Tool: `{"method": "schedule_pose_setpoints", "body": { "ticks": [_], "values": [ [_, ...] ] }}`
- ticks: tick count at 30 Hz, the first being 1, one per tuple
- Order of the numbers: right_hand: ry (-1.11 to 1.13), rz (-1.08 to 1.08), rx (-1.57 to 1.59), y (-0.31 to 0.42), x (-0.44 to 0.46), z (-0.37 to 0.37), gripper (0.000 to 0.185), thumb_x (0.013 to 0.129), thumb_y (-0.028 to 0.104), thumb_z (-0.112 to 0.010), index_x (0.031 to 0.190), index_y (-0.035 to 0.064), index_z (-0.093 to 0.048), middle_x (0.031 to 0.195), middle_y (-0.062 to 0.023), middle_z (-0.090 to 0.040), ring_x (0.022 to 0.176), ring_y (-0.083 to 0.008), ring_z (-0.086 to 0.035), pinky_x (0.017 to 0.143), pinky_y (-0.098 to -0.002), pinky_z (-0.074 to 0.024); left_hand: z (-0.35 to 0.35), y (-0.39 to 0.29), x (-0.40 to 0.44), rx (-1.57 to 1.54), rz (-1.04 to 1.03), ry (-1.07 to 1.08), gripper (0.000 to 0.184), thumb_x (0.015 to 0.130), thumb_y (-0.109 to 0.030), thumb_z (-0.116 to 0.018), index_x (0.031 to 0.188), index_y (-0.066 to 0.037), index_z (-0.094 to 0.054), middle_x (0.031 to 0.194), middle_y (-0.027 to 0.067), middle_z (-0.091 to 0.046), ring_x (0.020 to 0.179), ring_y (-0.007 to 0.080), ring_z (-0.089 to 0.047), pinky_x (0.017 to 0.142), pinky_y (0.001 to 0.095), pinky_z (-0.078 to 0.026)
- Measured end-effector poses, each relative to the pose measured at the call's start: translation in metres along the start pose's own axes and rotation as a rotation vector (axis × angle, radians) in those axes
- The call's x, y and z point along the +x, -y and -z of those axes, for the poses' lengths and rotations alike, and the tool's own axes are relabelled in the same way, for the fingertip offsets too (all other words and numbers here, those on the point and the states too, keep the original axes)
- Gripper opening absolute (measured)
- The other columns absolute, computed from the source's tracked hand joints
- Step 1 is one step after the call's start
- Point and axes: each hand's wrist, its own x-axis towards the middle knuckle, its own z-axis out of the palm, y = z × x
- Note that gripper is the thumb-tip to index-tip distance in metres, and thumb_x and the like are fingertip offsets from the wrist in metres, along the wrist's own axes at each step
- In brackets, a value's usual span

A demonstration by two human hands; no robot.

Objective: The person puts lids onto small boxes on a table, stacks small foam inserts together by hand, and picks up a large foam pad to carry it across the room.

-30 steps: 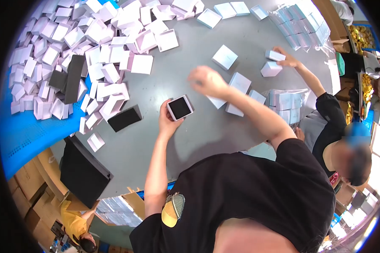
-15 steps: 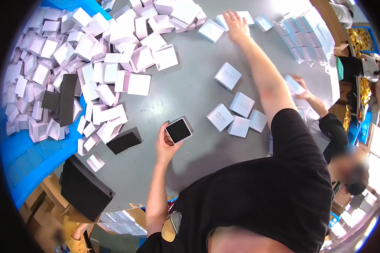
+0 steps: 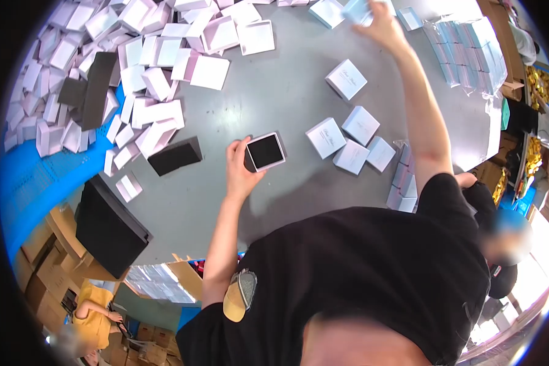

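Near the middle of the grey table (image 3: 287, 219), my left hand (image 3: 242, 169) grips a small white box with a black inside (image 3: 266, 152) by its left side. My right hand (image 3: 382, 27) reaches to the far edge, its fingers closed around a pale blue box (image 3: 358, 11). On either side of that box lie another pale box (image 3: 327, 13) and a small open one (image 3: 410, 19). Several lidded white boxes with printed script (image 3: 326, 138) sit between my arms. A folded black sheet (image 3: 175, 157) lies left of my left hand.
A big heap of open white box parts (image 3: 158, 52) covers the left side, partly on a blue plastic crate (image 3: 49, 171). Black sheets (image 3: 110, 226) are stacked at the lower left. Wrapped box stacks (image 3: 466, 55) stand at the back right. A co-worker (image 3: 485, 201) is at the right.
My right hand has moved from the middle out to the far edge and closed on a pale box there. The co-worker's hand has drawn back from the boxes. My left hand keeps its box.
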Motion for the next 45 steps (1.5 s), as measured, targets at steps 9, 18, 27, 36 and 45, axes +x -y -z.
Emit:
{"method": "schedule_pose_setpoints", "body": {
  "ticks": [9,18,27,36,45],
  "values": [
    [0.48,0.466,0.459,0.145,-0.213,-0.113,0.079,0.067,0.01,-0.074,0.139,0.0019,-0.043,0.134,-0.0182,-0.048,0.123,-0.0369,-0.048,0.105,-0.0426,-0.04,0.004,0.009,-0.012,0.234,-0.099,-0.083,0.079,0.052,-0.023,-0.088,0.123,-0.012,-0.056,0.148,0.0132,-0.036,0.139,0.0321,-0.033,0.114,0.0541,-0.023],
    [0.395,0.696,0.26,0.161,-0.243,-0.117,0.071,0.068,0.009,-0.076,0.134,0.0058,-0.049,0.128,-0.0136,-0.051,0.122,-0.0324,-0.049,0.106,-0.0437,-0.0384,-0.002,0.019,-0.014,0.181,-0.106,-0.137,0.082,0.05,-0.028,-0.091,0.121,-0.009,-0.056,0.145,0.0125,-0.04,0.138,0.0315,-0.034,0.113,0.0557,-0.023],
    [0.403,0.717,0.127,0.167,-0.245,-0.114,0.075,0.069,0.014,-0.079,0.136,0.0081,-0.046,0.131,-0.0119,-0.051,0.125,-0.0294,-0.048,0.108,-0.0417,-0.0379,-0.002,0.019,-0.015,0.177,-0.069,-0.134,0.077,0.052,-0.023,-0.09,0.12,-0.014,-0.055,0.146,0.01,-0.039,0.139,0.0294,-0.031,0.117,0.0501,-0.02],
    [0.403,0.685,0.06,0.16,-0.247,-0.13,0.079,0.069,0.016,-0.079,0.139,0.0123,-0.044,0.135,-0.0072,-0.048,0.128,-0.026,-0.045,0.11,-0.0395,-0.037,0.005,0.023,-0.017,0.168,-0.12,-0.072,0.113,0.048,-0.026,-0.092,0.143,-0.011,-0.032,0.147,0.0112,-0.037,0.142,0.0304,-0.028,0.117,0.0525,-0.018],
    [0.391,0.645,-0.022,0.154,-0.269,-0.133,0.083,0.072,0.024,-0.077,0.144,0.0104,-0.038,0.143,-0.0092,-0.042,0.138,-0.0253,-0.034,0.115,-0.0486,-0.0241,0.017,0.023,-0.017,0.229,-0.157,0.07,0.116,0.047,-0.025,-0.091,0.144,-0.004,-0.03,0.147,0.0197,-0.035,0.14,0.0371,-0.029,0.116,0.054,-0.021]
  ]
}}
